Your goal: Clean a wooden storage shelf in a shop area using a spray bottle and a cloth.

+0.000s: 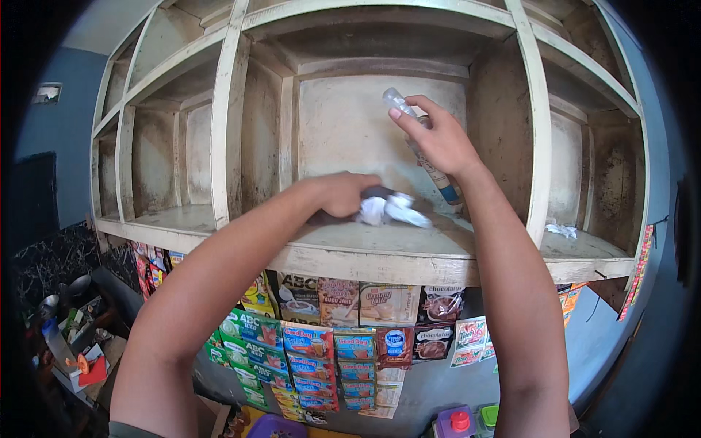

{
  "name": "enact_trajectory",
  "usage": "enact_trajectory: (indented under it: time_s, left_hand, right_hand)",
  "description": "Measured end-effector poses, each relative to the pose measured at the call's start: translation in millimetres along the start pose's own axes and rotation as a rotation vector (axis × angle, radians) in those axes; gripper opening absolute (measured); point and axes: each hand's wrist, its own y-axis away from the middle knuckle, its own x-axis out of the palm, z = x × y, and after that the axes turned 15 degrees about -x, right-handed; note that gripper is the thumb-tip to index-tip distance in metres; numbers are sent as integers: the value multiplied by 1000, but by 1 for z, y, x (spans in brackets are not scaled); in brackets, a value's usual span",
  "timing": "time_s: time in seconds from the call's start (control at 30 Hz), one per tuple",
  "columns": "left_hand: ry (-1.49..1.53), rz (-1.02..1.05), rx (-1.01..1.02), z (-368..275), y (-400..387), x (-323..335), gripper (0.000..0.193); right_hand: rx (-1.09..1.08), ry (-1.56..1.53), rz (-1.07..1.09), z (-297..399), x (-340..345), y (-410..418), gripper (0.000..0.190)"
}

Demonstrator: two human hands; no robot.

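My left hand [344, 195] is low in the middle compartment of a worn, off-white wooden shelf unit [364, 263]. It grips a crumpled white wad [400, 211], paper or cloth, against the compartment's floor [350, 238]; motion blurs both. A dark patch by the fingers is too blurred to name. Above and to the right, my right hand [441, 137] holds a slim bottle [435, 175] with a clear top and a blue band near its base. The bottle leans, its top towards the upper left. My palm and fingers hide its middle.
Another crumpled white piece [561, 231] lies in the right compartment. Strips of drink sachets [309, 367] hang below the shelf's front edge. Lidded plastic containers [454, 421] and a purple tub [276, 426] stand underneath. Household clutter [82, 350] fills the lower left.
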Motion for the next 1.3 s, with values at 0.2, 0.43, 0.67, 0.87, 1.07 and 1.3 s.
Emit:
enact_trajectory:
  time_s: [0.2,0.43,0.67,0.87,1.07,1.3]
  left_hand:
    - [-112,-49,-211,5,8,-6,49]
    - [-601,139,-267,12,-26,-10,50]
    - [-129,1,181,-119,-7,1,63]
    - [542,89,689,-126,28,1,49]
    - [89,-316,240,-81,51,-47,37]
    - [-219,-940,-133,-21,29,-49,49]
  right_hand:
    - [7,-114,-312,1,-13,0,65]
    - [-2,-199,-224,66,-68,18,58]
    - [38,22,-206,115,-109,39,62]
    - [92,178,-171,164,-117,32,66]
    - [268,117,-29,172,-94,28,60]
    - [227,-33,-89,94,-46,18,53]
